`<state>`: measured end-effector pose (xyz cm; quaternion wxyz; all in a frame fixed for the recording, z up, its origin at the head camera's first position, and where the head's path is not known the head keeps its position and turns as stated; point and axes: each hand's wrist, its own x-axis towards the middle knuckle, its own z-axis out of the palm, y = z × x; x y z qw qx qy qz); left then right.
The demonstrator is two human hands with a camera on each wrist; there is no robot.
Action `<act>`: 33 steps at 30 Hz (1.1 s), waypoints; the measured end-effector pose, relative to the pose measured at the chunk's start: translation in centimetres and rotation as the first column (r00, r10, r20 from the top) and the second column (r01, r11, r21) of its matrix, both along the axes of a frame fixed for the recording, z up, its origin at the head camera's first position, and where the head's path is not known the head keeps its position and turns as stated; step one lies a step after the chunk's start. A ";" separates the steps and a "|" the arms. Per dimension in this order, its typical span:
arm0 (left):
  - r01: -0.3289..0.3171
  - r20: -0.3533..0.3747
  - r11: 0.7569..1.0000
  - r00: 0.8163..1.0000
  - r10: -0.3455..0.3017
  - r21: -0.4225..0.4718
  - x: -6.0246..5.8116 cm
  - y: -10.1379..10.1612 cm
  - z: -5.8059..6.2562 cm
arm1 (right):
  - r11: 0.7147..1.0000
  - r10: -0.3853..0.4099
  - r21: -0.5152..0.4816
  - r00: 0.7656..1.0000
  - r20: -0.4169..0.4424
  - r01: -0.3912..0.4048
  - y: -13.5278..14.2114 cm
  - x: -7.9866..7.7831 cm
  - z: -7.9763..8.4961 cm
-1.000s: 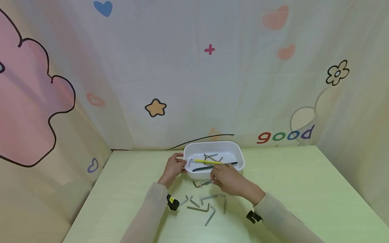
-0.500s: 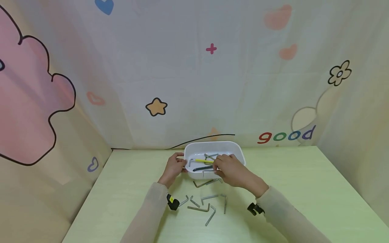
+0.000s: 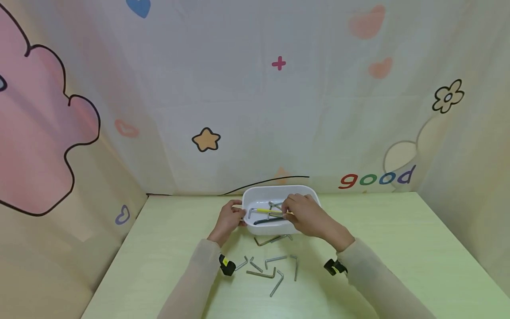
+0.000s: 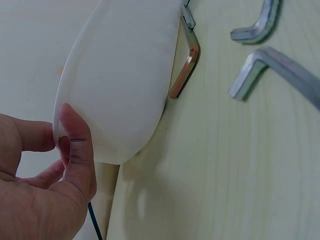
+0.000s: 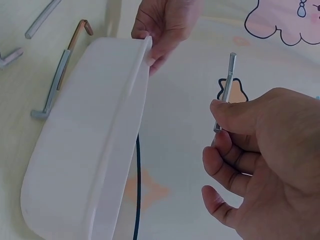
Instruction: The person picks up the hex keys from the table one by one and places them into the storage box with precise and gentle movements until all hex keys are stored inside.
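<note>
My left hand [image 3: 228,220] pinches the left end of a white plastic tub [image 3: 267,230] by its rim, thumb outside in the left wrist view. Above the tub's right half, my right hand [image 3: 312,217] holds a small silver hex key [image 5: 232,75] between thumb and fingertips. Inside the tub lie a yellow-sleeved hex key [image 3: 264,211], a dark one [image 3: 267,220] and some silver ones [image 3: 275,205], partly hidden by the right hand. Close to the tub's front wall, a bronze-coloured hex key [image 3: 266,242] and a silver one [image 5: 56,82] lie on the table.
Several more hex keys lie on the pale green table [image 3: 179,266] between my forearms, among them a bronze-coloured one [image 3: 260,275] and a silver one [image 3: 276,283]. Behind the tub hangs a printed curtain [image 3: 239,110], close to the table's back edge.
My right hand has lifted a silver hex key from the table in front of the tub and carried it up and back over the tub. The left hand keeps its grip on the rim.
</note>
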<state>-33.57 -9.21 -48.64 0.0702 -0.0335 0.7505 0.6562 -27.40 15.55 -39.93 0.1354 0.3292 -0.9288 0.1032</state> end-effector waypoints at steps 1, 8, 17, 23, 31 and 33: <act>0.000 -0.002 1.000 1.000 0.000 0.000 0.0 0.0 0.0 | 1.000 -0.001 -0.005 1.000 0.001 0.001 0.0 -0.1 0.0; 0.004 -0.006 1.000 1.000 -0.004 -0.003 0.3 0.2 0.3 | 0.999 -0.022 -0.025 1.000 -0.004 0.022 0.6 -0.7 0.2; -0.003 -0.002 1.000 1.000 0.003 -0.008 0.1 0.1 0.2 | 0.998 -0.056 -0.040 0.998 -0.006 0.056 1.1 -1.2 0.3; -0.003 0.000 1.000 1.000 0.003 -0.011 0.2 0.0 0.1 | 0.996 -0.075 -0.039 0.997 0.025 0.076 1.6 -1.7 0.4; -0.008 0.008 1.000 1.000 0.008 -0.008 0.1 0.1 0.1 | 0.995 -0.092 -0.033 0.994 0.056 0.094 2.1 -2.9 0.5; -0.007 0.001 1.000 1.000 0.007 -0.010 0.0 0.2 0.2 | 0.995 -0.095 -0.025 0.994 0.060 0.097 2.2 -3.4 0.5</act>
